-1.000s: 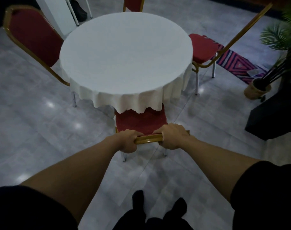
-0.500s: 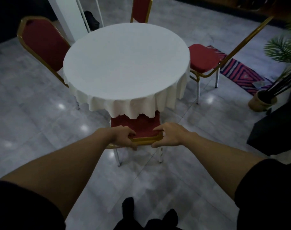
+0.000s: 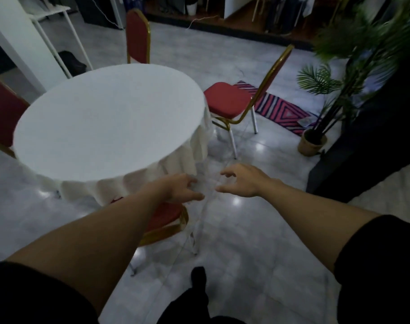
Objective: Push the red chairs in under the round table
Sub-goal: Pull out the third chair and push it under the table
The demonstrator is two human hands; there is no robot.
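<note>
The round table point(image 3: 110, 127) wears a white cloth that hangs over its edge. The near red chair point(image 3: 169, 218) with a gold frame sits tucked under the cloth, partly hidden by my left forearm. My left hand point(image 3: 178, 189) hovers above it, open and holding nothing. My right hand point(image 3: 241, 181) is open too, over bare floor to the right. A second red chair point(image 3: 227, 100) stands pulled out at the table's right side. A third chair point(image 3: 137, 36) stands behind the table, and a fourth point(image 3: 3, 113) at the left edge.
A potted palm point(image 3: 314, 139) and a dark cabinet point(image 3: 367, 146) stand at the right. A striped rug point(image 3: 281, 111) lies behind the right chair. A white desk frame point(image 3: 59, 31) is at the back left. My feet point(image 3: 198, 279) are on the grey tiled floor.
Both hands let go of the near chair's gold back rail and lifted away with fingers spread. The view swung to the right, so the table now sits further left.
</note>
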